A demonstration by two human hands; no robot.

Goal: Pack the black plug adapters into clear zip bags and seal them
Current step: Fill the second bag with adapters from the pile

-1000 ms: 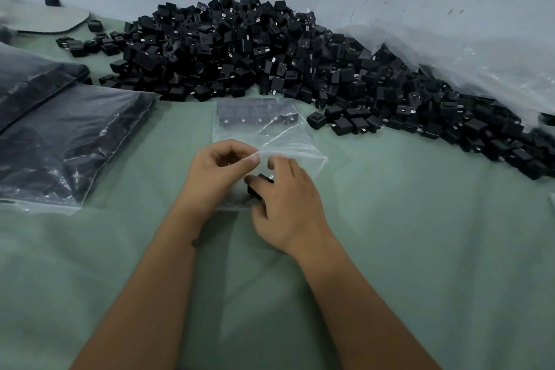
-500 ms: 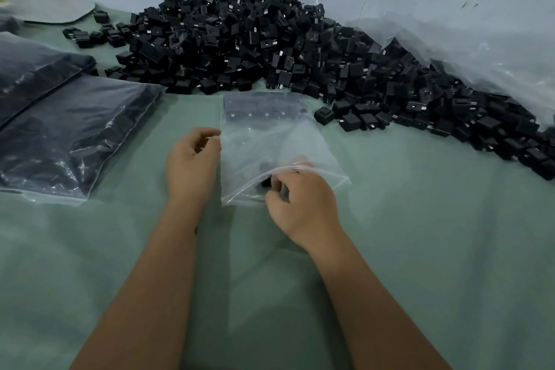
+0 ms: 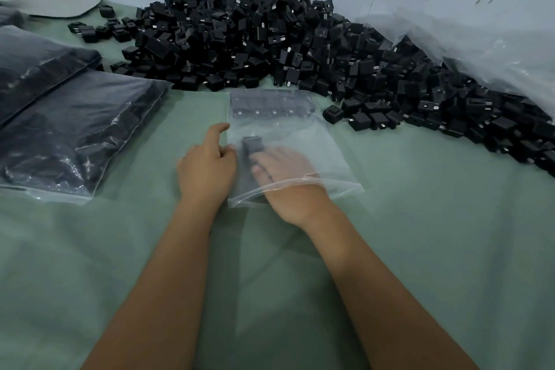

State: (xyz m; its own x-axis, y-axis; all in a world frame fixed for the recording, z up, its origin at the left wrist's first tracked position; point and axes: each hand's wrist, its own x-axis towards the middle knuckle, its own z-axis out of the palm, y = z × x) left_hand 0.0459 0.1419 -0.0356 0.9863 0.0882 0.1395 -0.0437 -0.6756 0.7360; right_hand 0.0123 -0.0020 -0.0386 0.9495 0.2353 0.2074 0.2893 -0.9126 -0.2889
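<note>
A clear zip bag (image 3: 303, 135) lies flat on the green cloth, its mouth toward me. A row of black adapters (image 3: 270, 103) sits inside at its far end. My right hand (image 3: 285, 171) is inside the bag past the wrist, seen blurred through the plastic, and holds a black plug adapter (image 3: 251, 143) at its fingertips. My left hand (image 3: 207, 168) lies beside the bag's left edge, index finger stretched forward, thumb touching the plastic. A big heap of loose black adapters (image 3: 270, 39) lies behind the bag.
Two filled zip bags (image 3: 75, 129) (image 3: 30, 63) lie at the left. A large crumpled clear plastic sheet (image 3: 495, 48) lies against the wall at the right. A flat board (image 3: 66, 3) lies at the far left. Green cloth (image 3: 420, 234) covers the near surface.
My right hand has gone from the bag's mouth deep into the bag, carrying the adapter. My left hand let go of the mouth and moved to the bag's left edge.
</note>
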